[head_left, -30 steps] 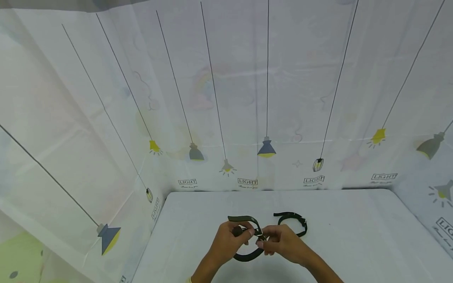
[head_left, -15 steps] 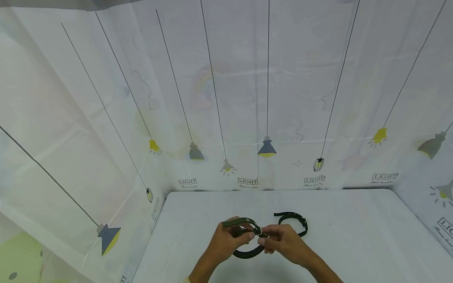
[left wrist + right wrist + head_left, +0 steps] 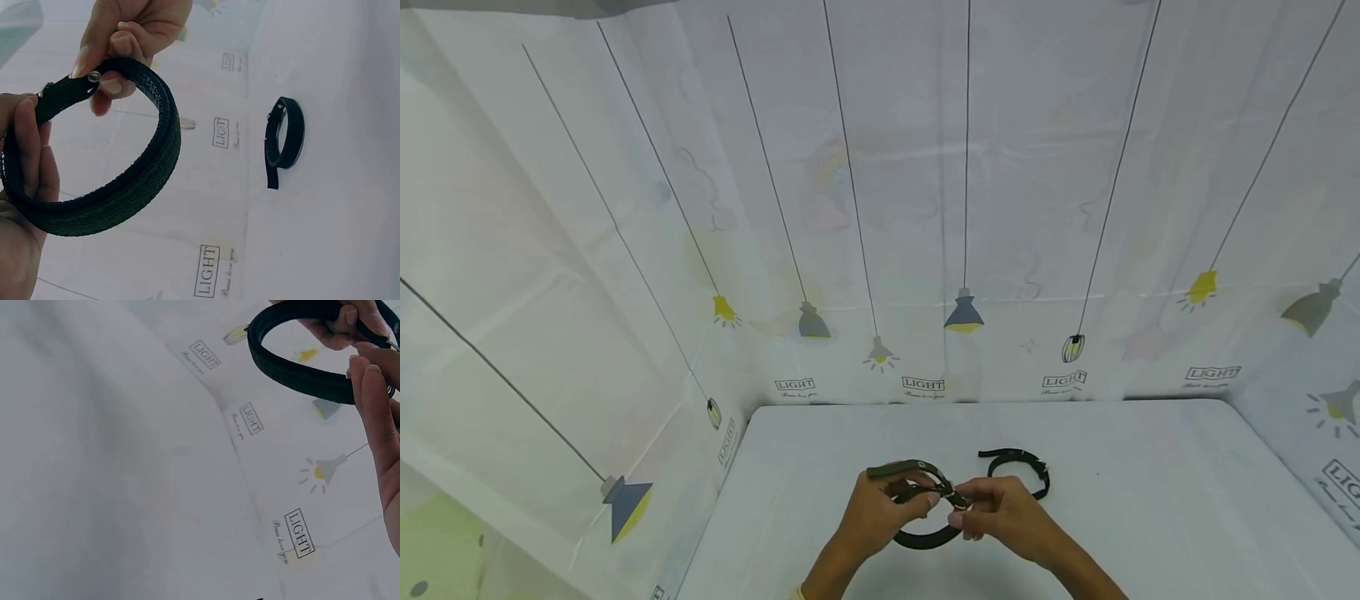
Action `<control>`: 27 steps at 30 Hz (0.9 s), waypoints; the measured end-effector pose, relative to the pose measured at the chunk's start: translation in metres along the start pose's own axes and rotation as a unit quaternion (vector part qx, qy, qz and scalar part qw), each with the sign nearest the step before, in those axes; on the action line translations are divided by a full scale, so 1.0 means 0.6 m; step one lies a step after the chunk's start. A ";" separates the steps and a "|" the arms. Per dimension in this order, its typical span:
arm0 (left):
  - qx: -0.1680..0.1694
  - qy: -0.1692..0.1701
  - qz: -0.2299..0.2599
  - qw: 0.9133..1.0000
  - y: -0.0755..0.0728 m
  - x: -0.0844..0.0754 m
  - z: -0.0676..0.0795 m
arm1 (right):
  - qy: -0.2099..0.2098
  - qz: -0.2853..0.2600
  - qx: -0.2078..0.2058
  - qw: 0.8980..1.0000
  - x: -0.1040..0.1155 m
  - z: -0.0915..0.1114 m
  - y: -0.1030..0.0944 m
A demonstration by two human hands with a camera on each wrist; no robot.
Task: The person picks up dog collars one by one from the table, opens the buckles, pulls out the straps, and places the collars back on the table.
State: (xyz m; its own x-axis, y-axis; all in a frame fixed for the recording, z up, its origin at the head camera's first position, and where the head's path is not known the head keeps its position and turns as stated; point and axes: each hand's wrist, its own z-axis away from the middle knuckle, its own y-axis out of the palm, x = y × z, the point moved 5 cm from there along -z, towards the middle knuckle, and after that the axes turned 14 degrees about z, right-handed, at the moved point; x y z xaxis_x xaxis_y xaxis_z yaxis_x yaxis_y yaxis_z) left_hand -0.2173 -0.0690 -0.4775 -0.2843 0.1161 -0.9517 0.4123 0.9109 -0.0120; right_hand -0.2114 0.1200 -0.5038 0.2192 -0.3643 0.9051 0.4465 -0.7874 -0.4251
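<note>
A dark green collar is held up above the table, bent into a loop, its lower part hanging below the fingers. My left hand grips its left side near the buckle, and the free strap end arches over the fingers. With thumb and fingers, my right hand pinches the strap just right of the buckle. The left wrist view shows a round metal stud on the strap beside the right fingertips. Fingers partly hide the buckle. A second dark collar, also looped, lies on the table behind my right hand.
The white table has a rounded back edge against a pale wall cloth printed with hanging lamps and LIGHT labels. Another cloth wall slants along the left side.
The strap's free end has shifted left and slightly down over my left hand. The loop sits a little higher. Both hands keep their hold, and the second collar stays put.
</note>
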 end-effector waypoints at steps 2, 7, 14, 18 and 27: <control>0.001 0.007 0.004 1.000 0.000 -0.002 0.000 | 0.005 -0.002 -0.003 1.000 -0.002 0.000 -0.001; -0.003 0.011 0.008 1.000 0.001 -0.005 -0.001 | 0.016 -0.017 -0.012 1.000 -0.002 0.002 0.000; -0.019 0.001 0.005 1.000 -0.006 -0.002 0.001 | 0.010 -0.025 -0.019 0.999 0.000 0.007 0.003; -0.046 0.017 -0.001 0.999 -0.016 -0.008 0.001 | 0.015 -0.029 -0.019 0.999 -0.008 0.009 0.003; -0.073 0.038 -0.006 0.997 -0.025 -0.014 0.003 | 0.044 -0.026 -0.008 0.999 -0.033 0.018 0.006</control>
State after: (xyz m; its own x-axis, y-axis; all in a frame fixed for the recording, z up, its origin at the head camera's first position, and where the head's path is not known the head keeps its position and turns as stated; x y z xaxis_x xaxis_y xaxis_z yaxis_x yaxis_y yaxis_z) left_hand -0.2196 -0.0844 -0.4696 -0.3560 0.1306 -0.9253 0.2798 0.9597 0.0278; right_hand -0.2047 0.1297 -0.5233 0.1183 -0.3656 0.9232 0.4412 -0.8136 -0.3787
